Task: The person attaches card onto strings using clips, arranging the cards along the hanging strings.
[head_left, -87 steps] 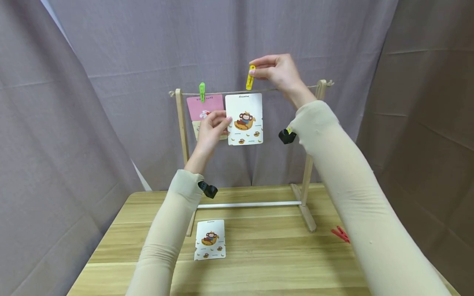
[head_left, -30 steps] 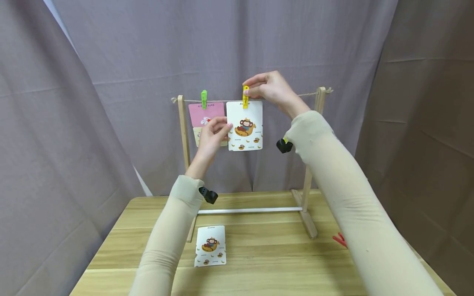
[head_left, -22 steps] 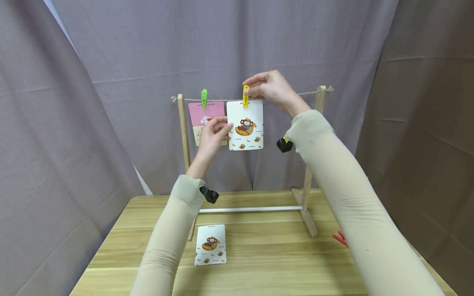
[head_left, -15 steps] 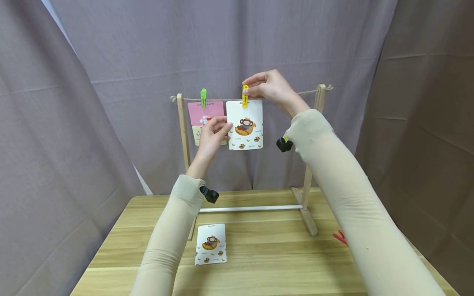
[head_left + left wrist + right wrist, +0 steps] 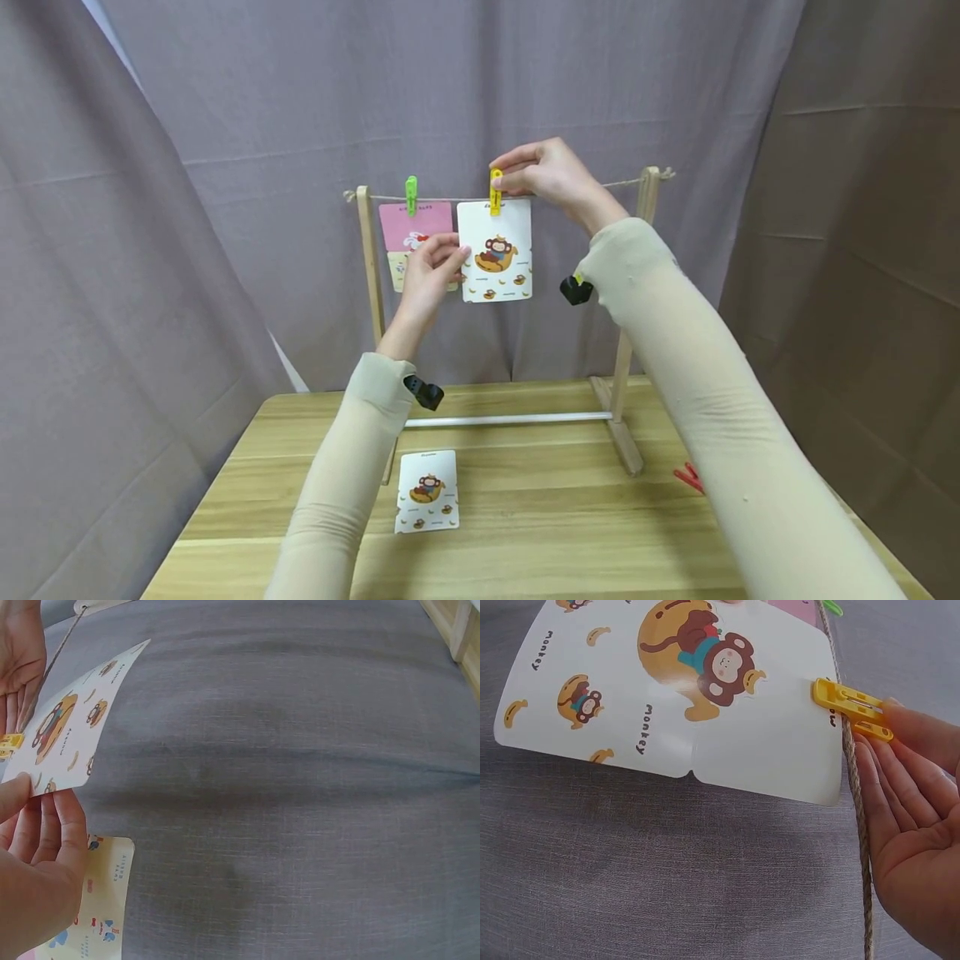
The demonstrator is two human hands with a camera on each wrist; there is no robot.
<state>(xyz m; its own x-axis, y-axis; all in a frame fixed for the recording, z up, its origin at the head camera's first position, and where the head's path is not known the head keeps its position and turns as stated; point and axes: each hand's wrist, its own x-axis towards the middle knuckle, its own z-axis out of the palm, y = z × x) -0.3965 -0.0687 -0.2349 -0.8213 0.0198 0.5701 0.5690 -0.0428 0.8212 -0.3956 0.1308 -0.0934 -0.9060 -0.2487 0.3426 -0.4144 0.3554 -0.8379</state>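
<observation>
The monkey card (image 5: 494, 250) hangs long axis vertical from the string (image 5: 450, 198), its left edge pinched by the left hand (image 5: 427, 271). The right hand (image 5: 543, 173) is nearer the yellow peg (image 5: 495, 192) (fingers gripping its top), which bites the card's upper edge. Earlier the peg was held above the string; now it is seated.

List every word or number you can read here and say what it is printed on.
"monkey", printed twice on the hanging monkey card, beside its cartoon monkeys.
Print on the yellow clothespin: too small to read.
Heading on the pink card: blurred.
Heading on the monkey card on the table: too small to read.
</observation>
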